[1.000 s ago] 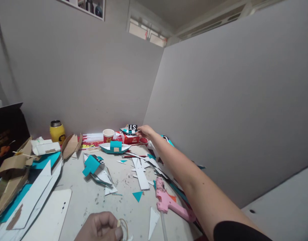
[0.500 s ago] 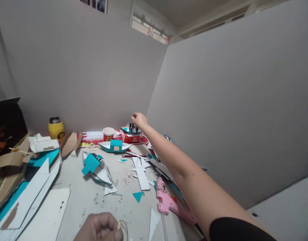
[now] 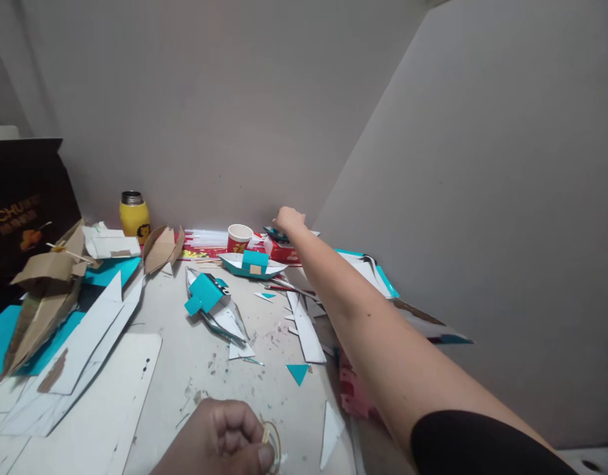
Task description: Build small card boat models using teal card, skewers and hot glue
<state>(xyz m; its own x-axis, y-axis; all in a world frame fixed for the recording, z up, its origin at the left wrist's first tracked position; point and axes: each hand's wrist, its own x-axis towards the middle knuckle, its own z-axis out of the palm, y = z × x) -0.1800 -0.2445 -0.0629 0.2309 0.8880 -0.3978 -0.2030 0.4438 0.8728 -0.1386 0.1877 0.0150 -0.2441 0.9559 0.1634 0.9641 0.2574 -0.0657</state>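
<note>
My left hand [image 3: 225, 439] is closed at the bottom of the view. Thumb and forefinger pinch a thin tan loop [image 3: 276, 447] that looks like a rubber band. My right arm stretches to the back of the table. There my right hand [image 3: 290, 218] is over a small teal model boat [image 3: 274, 233] on a red box [image 3: 283, 251], hiding much of the boat; its fingertips are out of sight. Just left stand a paper cup [image 3: 239, 235] and another teal-and-white boat [image 3: 254, 265]. Nearer lies a boat with a teal folded cover [image 3: 205, 293].
Brown cardboard boats [image 3: 47, 290], long white card pieces [image 3: 93, 333] and a yellow bottle [image 3: 134, 216] crowd the left. White strips [image 3: 306, 330] and a teal triangle [image 3: 297, 374] lie mid-table. My arm partly hides a pink glue gun [image 3: 356, 392]. Grey partitions [image 3: 185, 119] enclose the back and right.
My view has tilted down and shifted, so the table sits higher in it. My right hand has come down over the small boat at the back. My left hand still pinches the loop.
</note>
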